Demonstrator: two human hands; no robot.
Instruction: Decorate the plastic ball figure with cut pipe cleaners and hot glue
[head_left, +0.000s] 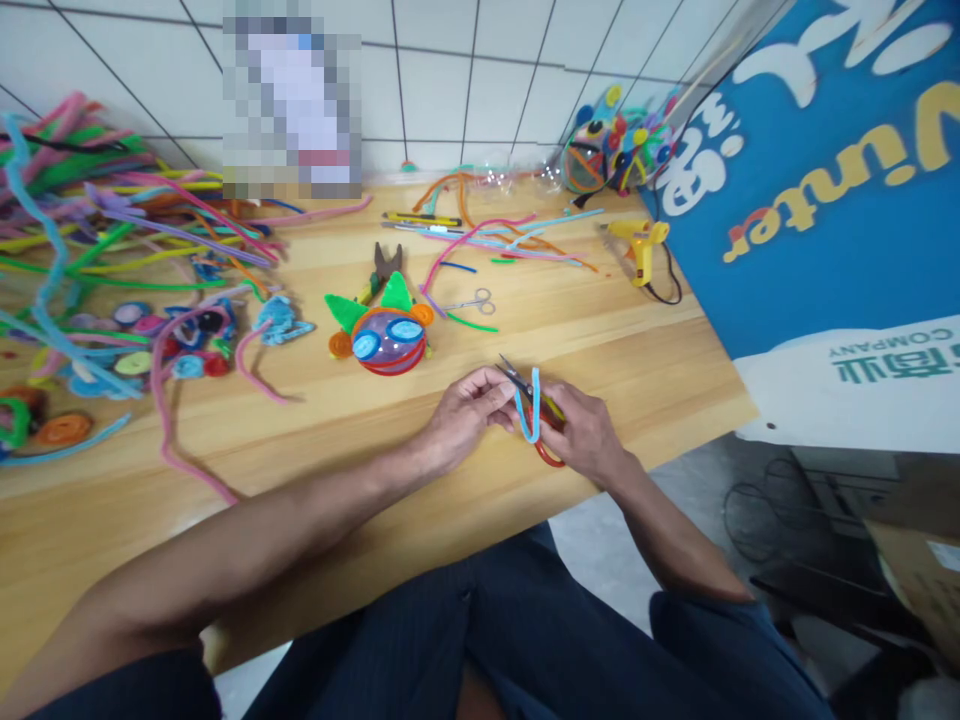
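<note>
My left hand (pixel 472 412) pinches one end of a light blue pipe cleaner (pixel 535 405) bent into a narrow U. My right hand (pixel 589 425) is closed round the handles of a pair of scissors (pixel 549 455) with red loops; their dark blades point up and left, beside the pipe cleaner. Whether the blades touch it I cannot tell. Beyond my hands sits a clear ball figure (pixel 386 340) with green pointed ears, blue coil eyes and orange coils at its sides. Green-handled pliers (pixel 386 262) lie behind it.
Small silver scissors (pixel 476 301), a yellow utility knife (pixel 420 219) and a yellow glue gun (pixel 639 245) lie farther back. A heap of pipe cleaners (pixel 112 225) covers the left side. At the right back is a decorated clear ball (pixel 589 160) near a blue printed board (pixel 840 190).
</note>
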